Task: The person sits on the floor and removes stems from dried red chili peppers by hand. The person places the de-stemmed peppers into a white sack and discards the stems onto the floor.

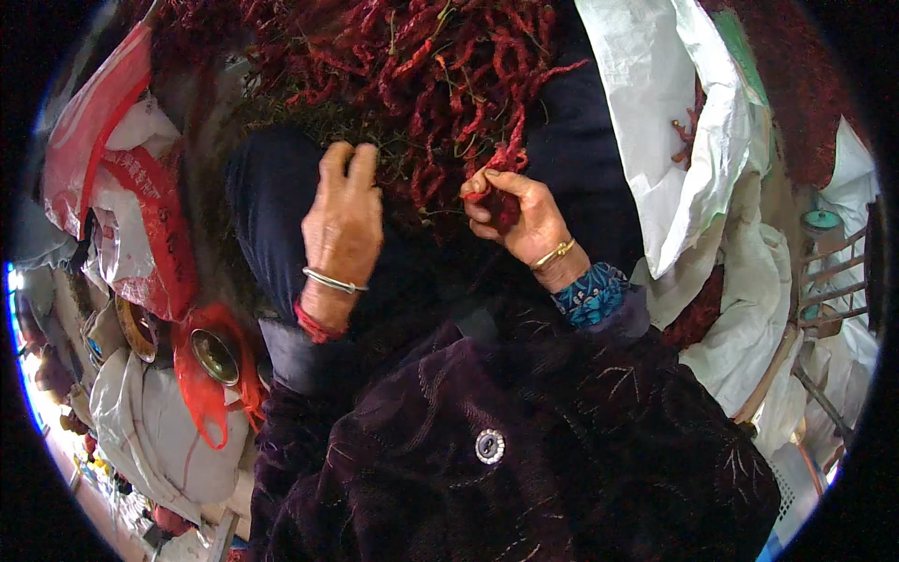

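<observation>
Dried red chili peppers point(421, 84) with thin stems lie in a big heap in front of me, between and beyond my knees. My right hand point(516, 214), with a gold-coloured bangle, is curled round some red chilies at the heap's near edge, thumb against the fingers. To its left, my left hand point(344, 211), wearing a silver-coloured bangle, is over my dark trouser leg, back upward. Its fingers point to the heap and two of them are apart; nothing shows in it, though its palm side is hidden.
A white woven sack point(646, 105) stands with its mouth spread on the right, a few chilies inside. Red and white sacks point(158, 232) lie on the left, near a red plastic bag point(193, 393) with a round metal object point(215, 357). A slatted rack point(832, 281) stands far right.
</observation>
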The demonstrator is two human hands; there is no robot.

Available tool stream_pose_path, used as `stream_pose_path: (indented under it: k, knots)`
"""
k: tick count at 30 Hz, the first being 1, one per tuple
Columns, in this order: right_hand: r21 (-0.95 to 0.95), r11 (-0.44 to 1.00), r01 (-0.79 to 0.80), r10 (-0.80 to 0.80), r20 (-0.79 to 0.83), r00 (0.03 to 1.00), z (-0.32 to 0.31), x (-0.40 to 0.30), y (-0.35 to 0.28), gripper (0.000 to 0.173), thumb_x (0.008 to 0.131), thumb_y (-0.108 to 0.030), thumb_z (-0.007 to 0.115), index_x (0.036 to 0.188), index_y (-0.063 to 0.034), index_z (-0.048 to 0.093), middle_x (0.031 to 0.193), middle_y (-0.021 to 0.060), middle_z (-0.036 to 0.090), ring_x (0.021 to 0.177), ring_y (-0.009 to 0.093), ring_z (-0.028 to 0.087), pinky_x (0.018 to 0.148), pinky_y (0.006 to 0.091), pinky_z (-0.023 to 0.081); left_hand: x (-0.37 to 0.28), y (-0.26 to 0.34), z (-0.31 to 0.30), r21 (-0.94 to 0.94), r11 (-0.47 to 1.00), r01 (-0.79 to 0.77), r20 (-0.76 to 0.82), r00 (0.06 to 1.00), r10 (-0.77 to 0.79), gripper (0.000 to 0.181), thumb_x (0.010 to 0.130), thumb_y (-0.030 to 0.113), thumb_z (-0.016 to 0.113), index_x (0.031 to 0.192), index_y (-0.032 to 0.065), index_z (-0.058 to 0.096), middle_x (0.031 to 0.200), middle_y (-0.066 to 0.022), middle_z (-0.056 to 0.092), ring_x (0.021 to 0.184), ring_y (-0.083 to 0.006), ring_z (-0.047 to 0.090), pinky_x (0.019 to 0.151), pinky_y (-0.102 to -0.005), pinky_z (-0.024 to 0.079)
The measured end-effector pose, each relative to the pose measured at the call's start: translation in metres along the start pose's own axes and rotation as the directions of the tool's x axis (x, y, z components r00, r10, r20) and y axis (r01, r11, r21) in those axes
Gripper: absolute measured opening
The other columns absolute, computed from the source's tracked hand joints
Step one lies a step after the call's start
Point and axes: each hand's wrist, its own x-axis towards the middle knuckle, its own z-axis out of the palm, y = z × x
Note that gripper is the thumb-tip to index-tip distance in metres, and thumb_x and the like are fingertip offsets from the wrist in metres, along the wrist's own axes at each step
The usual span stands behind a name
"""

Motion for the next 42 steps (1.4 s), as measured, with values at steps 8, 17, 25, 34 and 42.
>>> stream_pose_path:
  k: [8,17,25,34,42]
  knots:
    - [-0.005,1.0,0.005,-0.005,0.045,0.999,-0.005,0.004,-0.004,0.012,0.08,-0.014,0.045,0.085,-0.0038,0.05,0.077,0.0135,0.055,0.065,0.023,0.053,0.052,0.0325,0.042,-0.021,0.005,0.052,-0.181,0.972,-0.149,0.388,0.898,0.21,0.01,0.081,0.018,0.05,0.085,0.0082,0.052,0.066,-0.0116,0.057,0.062,-0.0307,0.058,0.051,-0.0398,0.045]
    - [-0.112,0.994,0.001,0.007,0.067,0.998,0.011,-0.007,-0.001,0.021,0.078,-0.012,0.043,0.096,-0.0048,0.051,0.053,-0.0016,0.033,0.047,0.011,0.032,0.046,0.0258,0.029,-0.024,0.02,0.005,-0.746,0.553,0.371,0.356,0.924,-0.139,0.012,0.085,0.009,0.051,0.079,0.0005,0.056,0.066,-0.003,0.057,0.054,-0.0071,0.05,0.05,-0.0195,0.042]
    - [-0.456,0.889,0.045,-0.055,-0.008,0.998,0.037,-0.02,0.005,0.018,0.082,-0.015,0.045,0.095,-0.0055,0.054,0.051,-0.0058,0.032,0.044,0.005,0.029,0.044,0.0211,0.025,-0.03,0.033,0.006,-0.716,0.683,0.148,0.179,0.984,-0.026,0.008,0.082,0.007,0.055,0.085,-0.0005,0.057,0.06,-0.0028,0.056,0.052,-0.0071,0.051,0.049,-0.0204,0.042]
    - [-0.849,0.216,0.482,-0.426,0.363,0.829,0.033,-0.016,0.016,0.01,0.076,-0.009,0.057,0.084,-0.0042,0.052,0.066,0.0063,0.054,0.061,0.013,0.052,0.057,0.0266,0.042,-0.029,0.029,0.012,-0.76,0.405,0.509,0.56,0.829,0.009,0.015,0.087,0.01,0.045,0.096,0.0014,0.054,0.059,-0.0014,0.054,0.046,-0.0073,0.048,0.043,-0.0195,0.038]
    - [-0.903,-0.052,0.426,-0.515,0.39,0.763,0.034,-0.019,0.017,0.014,0.077,-0.012,0.055,0.088,-0.0074,0.046,0.063,0.014,0.054,0.06,0.033,0.056,0.049,0.037,0.042,-0.031,0.025,0.025,-0.762,0.47,0.444,0.509,0.86,0.013,0.019,0.087,0.009,0.044,0.1,0.0016,0.055,0.06,-0.0002,0.052,0.049,-0.0068,0.048,0.045,-0.02,0.038]
